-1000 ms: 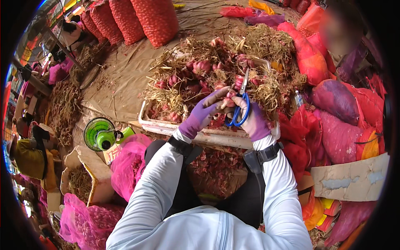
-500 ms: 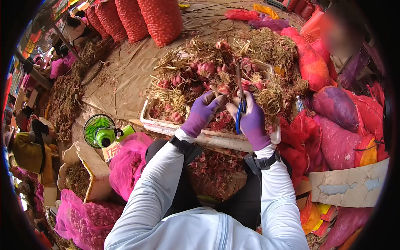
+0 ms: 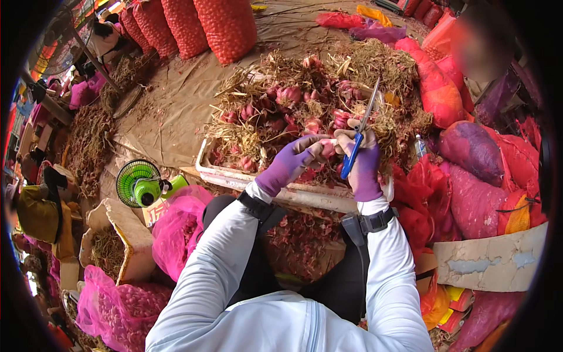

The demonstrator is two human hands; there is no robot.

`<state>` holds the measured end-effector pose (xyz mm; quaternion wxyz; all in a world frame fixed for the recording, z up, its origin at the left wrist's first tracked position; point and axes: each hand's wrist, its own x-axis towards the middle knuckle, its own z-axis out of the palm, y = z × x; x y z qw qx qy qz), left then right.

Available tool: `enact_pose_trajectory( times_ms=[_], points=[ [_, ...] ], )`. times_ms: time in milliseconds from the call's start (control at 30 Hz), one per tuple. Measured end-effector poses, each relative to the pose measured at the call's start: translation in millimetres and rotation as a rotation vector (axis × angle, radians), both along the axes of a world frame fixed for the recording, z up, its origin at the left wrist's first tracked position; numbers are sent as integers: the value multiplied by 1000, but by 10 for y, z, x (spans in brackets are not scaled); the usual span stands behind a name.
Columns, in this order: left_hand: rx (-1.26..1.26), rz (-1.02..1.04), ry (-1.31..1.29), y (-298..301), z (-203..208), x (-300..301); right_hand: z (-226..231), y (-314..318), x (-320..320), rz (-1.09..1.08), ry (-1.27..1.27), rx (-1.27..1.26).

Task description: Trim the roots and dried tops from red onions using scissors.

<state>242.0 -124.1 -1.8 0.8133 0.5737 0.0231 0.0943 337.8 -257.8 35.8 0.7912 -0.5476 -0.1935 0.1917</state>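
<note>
My left hand, in a purple and grey glove, pinches a small pink shallot over the near part of a white tray. Close beside it, my right hand, gloved alike, is closed round blue-handled scissors. Their blades point away from me and to the right, and the right fingertips are at the shallot. Heaped in the tray are red shallots with dry stalks and roots.
A green fan and pink mesh bags stand at my left. Filled red sacks rise at the far left. Red and purple sacks crowd the right, with a water bottle beside them. Another person is at far right.
The scissors have swung from pointing straight ahead to slanting right. My right hand has shifted slightly right, and a pink shallot now shows between my hands.
</note>
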Motion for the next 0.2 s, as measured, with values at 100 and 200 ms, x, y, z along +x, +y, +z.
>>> enact_pose_trajectory(
  times_ms=[100,200],
  points=[
    [-87,-40,98,-35,-19,-15,12,18,-76,-27,-31,4],
    [-83,40,40,19,-157,0,25,35,-104,4,-56,11]
  ],
)
